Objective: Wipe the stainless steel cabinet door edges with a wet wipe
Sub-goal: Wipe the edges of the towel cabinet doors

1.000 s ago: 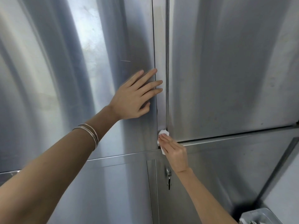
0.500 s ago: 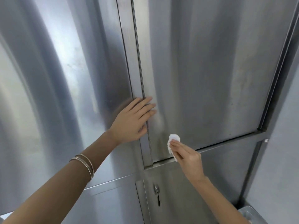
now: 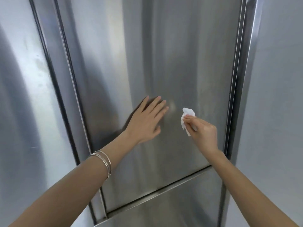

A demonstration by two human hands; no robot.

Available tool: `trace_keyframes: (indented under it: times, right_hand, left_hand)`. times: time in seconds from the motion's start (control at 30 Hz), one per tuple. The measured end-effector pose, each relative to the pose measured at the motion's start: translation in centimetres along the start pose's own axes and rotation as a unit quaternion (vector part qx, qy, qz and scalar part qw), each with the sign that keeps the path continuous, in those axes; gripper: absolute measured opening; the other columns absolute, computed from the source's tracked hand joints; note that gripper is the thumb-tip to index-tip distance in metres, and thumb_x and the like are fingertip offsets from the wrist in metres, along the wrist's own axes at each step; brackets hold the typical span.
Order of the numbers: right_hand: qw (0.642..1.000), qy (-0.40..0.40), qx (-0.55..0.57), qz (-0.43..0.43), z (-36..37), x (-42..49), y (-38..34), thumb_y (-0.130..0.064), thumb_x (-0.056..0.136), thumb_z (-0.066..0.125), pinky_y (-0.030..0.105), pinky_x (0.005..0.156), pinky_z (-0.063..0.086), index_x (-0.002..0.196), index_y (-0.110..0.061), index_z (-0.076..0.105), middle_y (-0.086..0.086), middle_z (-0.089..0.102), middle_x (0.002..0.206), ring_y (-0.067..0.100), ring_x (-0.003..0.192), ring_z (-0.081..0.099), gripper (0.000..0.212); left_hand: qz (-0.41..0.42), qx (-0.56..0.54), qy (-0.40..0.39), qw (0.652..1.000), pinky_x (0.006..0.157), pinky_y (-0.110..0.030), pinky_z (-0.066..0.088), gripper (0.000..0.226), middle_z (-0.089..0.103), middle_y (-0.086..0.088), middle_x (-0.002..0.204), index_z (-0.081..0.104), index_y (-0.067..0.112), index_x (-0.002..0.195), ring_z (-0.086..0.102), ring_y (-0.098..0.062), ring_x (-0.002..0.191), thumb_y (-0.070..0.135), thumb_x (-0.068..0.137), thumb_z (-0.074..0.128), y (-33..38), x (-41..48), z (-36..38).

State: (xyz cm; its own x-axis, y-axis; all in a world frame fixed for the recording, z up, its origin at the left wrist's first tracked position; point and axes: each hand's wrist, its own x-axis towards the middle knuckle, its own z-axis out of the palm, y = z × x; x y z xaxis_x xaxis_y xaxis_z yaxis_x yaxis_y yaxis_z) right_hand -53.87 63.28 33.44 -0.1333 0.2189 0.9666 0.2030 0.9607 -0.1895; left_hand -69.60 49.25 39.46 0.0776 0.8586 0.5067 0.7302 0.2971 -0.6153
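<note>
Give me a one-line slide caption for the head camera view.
Left hand flat on a stainless steel cabinet door while the right hand pinches a crumpled wet wipe in front of it.

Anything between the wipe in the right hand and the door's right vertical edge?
Nothing visible. Only bare panel of the stainless steel cabinet door lies between the crumpled white wet wipe, pinched in the right hand, and the door's right vertical edge. The left hand lies flat on the panel, on the wipe's far side.
</note>
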Motion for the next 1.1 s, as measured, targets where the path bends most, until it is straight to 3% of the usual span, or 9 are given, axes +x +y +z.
trace_keyframes:
  times: [0.1,0.17,0.3,0.4,0.53,0.6,0.8,0.97,1.1]
  right_hand:
    - [1.000,-0.005,-0.020,0.017,0.4,3.2,3.6,-0.003,0.079,0.073,0.031,0.049,0.051,0.078,-0.012,0.071,-0.001,0.072,0.078,0.025,0.064,0.066,0.009]
    - [0.999,-0.004,-0.005,0.035,1.2,4.5,5.5,-0.003,0.079,0.072,0.030,0.054,0.051,0.084,-0.011,0.071,-0.002,0.072,0.084,0.023,0.071,0.068,0.009]
    - [0.999,0.012,0.046,-0.017,2.9,4.3,8.1,0.001,0.079,0.071,0.025,0.081,0.050,0.087,-0.005,0.071,0.002,0.069,0.105,0.018,0.098,0.064,0.010]
    - [0.996,0.005,0.038,-0.085,3.5,3.9,9.3,-0.001,0.081,0.070,0.030,0.094,0.044,0.086,-0.001,0.070,0.010,0.066,0.109,0.019,0.109,0.054,0.005]
    - [0.993,0.021,0.045,-0.103,3.8,4.4,9.4,-0.005,0.079,0.069,0.021,0.096,0.028,0.082,-0.003,0.070,0.010,0.067,0.105,0.014,0.111,0.050,0.003]
    - [0.991,0.017,0.072,-0.108,4.0,4.2,9.3,-0.002,0.079,0.069,0.021,0.098,0.033,0.086,0.001,0.069,0.014,0.065,0.108,0.015,0.112,0.050,0.008]
    - [0.984,-0.048,0.127,-0.116,4.4,3.2,8.1,0.003,0.082,0.064,0.040,0.098,0.044,0.107,0.006,0.065,0.022,0.056,0.125,0.026,0.120,0.050,0.025]
    - [0.981,-0.078,0.132,-0.115,4.6,3.1,5.5,0.002,0.083,0.067,0.045,0.095,0.047,0.103,0.002,0.070,0.019,0.058,0.124,0.033,0.115,0.055,0.021]
    - [0.977,-0.076,0.128,-0.154,4.8,3.5,3.0,0.004,0.079,0.070,0.041,0.090,0.049,0.096,0.000,0.073,0.017,0.062,0.118,0.033,0.109,0.058,0.018]
  left_hand:
    - [-0.008,0.037,0.003,0.999,0.119,-0.050,-0.007,0.080,0.005,-0.007,0.163,0.013,0.015,0.155,-0.001,-0.025,0.150,0.056,0.092,0.039,0.9,4.7,0.6]
    - [-0.011,0.059,0.014,0.998,0.119,-0.050,-0.006,0.090,0.003,-0.007,0.163,0.011,0.015,0.155,-0.001,-0.026,0.150,0.067,0.088,0.042,1.2,6.5,1.1]
    - [-0.001,0.088,0.099,0.991,0.120,-0.050,0.012,0.101,0.023,-0.008,0.159,0.031,0.013,0.151,0.020,-0.026,0.147,0.073,0.074,0.059,0.7,6.9,2.3]
    - [0.012,0.088,0.123,0.988,0.118,-0.047,0.013,0.101,0.027,-0.007,0.157,0.033,0.013,0.150,0.024,-0.025,0.146,0.072,0.073,0.062,0.4,6.8,2.4]
    - [0.013,0.081,0.124,0.989,0.119,-0.046,0.011,0.099,0.026,-0.005,0.158,0.032,0.015,0.150,0.021,-0.024,0.146,0.071,0.074,0.062,0.0,6.5,2.2]
    - [0.010,0.082,0.124,0.989,0.119,-0.045,0.012,0.098,0.025,-0.004,0.158,0.032,0.015,0.150,0.020,-0.024,0.146,0.071,0.075,0.061,-0.2,6.1,2.3]
    - [0.000,0.090,0.104,0.991,0.119,-0.047,0.014,0.096,0.021,-0.003,0.160,0.028,0.017,0.152,0.016,-0.023,0.148,0.072,0.079,0.057,-1.6,4.0,2.1]
    - [-0.008,0.099,0.082,0.992,0.120,-0.048,0.013,0.095,0.019,-0.003,0.161,0.024,0.017,0.153,0.013,-0.024,0.149,0.072,0.082,0.053,-3.3,1.3,1.7]
    - [-0.014,0.102,0.081,0.991,0.121,-0.048,0.009,0.094,0.018,-0.003,0.161,0.020,0.018,0.154,0.011,-0.022,0.150,0.071,0.083,0.051,-4.7,-1.2,1.2]
